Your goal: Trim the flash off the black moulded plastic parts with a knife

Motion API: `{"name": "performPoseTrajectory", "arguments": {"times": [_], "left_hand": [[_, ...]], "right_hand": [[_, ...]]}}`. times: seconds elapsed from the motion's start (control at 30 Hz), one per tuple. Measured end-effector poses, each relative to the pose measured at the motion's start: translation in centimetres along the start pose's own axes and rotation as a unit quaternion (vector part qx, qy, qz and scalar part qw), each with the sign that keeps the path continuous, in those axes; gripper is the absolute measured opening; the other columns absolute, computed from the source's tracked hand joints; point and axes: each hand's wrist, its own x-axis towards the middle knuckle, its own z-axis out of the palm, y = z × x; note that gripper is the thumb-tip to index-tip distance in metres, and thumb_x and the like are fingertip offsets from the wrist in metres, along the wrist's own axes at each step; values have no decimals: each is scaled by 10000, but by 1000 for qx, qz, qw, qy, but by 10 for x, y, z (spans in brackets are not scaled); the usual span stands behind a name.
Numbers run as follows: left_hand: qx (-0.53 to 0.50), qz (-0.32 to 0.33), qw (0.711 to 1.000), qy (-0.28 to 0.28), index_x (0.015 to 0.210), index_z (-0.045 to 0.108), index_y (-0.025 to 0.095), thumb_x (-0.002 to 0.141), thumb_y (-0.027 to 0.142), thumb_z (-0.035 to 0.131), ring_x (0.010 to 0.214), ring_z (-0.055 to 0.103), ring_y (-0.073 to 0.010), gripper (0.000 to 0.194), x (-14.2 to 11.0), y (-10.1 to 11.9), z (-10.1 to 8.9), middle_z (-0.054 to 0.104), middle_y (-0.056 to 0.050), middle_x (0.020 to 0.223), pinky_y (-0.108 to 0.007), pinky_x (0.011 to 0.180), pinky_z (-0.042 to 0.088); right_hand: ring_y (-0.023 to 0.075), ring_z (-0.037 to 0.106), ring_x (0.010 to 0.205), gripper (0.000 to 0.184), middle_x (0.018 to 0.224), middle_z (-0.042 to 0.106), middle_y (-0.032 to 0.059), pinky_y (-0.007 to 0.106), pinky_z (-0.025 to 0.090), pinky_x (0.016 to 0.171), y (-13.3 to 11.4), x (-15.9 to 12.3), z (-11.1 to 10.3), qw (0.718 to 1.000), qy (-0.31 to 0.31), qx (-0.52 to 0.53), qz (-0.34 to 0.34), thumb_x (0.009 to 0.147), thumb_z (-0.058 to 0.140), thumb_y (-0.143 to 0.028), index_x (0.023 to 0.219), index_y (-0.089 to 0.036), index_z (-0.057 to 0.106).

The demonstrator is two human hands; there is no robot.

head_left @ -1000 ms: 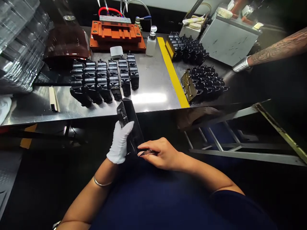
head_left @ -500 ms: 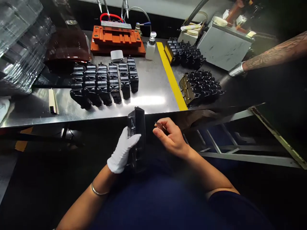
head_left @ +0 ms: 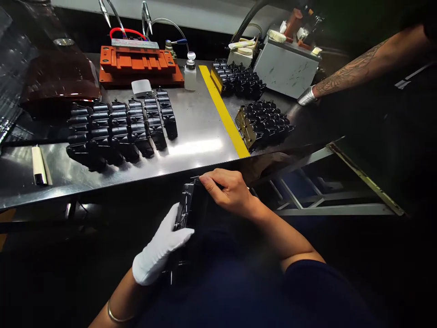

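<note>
My left hand [head_left: 164, 246], in a white glove, is wrapped around a black plastic part [head_left: 186, 205] below the front edge of the table. The part stands tilted, with small posts along its left side; its lower end fades into shadow. At its upper end is my bare right hand [head_left: 227, 189], its fingers closed in a pinch. A thin blade-like tool [head_left: 194, 177] sticks out past the fingertips at the part's top edge; most of it is hidden. Several like black parts [head_left: 116, 127] stand in a row on the metal table [head_left: 194, 114].
An orange fixture [head_left: 138, 61] sits at the back, beside a white pump bottle [head_left: 190, 75]. Yellow tape [head_left: 223, 111] divides the table; more black parts [head_left: 264, 120] lie right of it. Another person's arm [head_left: 362, 68] reaches in near a grey box [head_left: 287, 66]. A white-handled object [head_left: 38, 165] lies left.
My right hand has moved left, bringing the tool to the part's top edge. The left hand and part are lower and further left in view. The view has turned right.
</note>
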Motion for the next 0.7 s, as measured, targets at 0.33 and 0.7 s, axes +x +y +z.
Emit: {"name": "performPoseTrajectory", "arguments": {"times": [0.33, 0.7], "left_hand": [[0, -2, 1000, -2, 1119, 567, 240, 705, 504, 710, 933, 510, -243, 511, 1, 1, 3, 580, -37, 994, -366, 833, 445], [9, -13, 999, -34, 1138, 530, 220, 731, 520, 674, 956, 480, -231, 526, -1, -1, 4, 537, -31, 1016, -378, 895, 416]], "right_hand": [[112, 618, 592, 280, 658, 679, 41, 215, 473, 595, -1, -6, -1, 1000, -22, 10, 19, 936, 518, -234, 727, -136, 676], [98, 601, 577, 272, 650, 672, 21, 195, 449, 584, 1, -11, -6, 998, -55, -18, -21, 952, 495, -234, 755, -143, 659]]}}
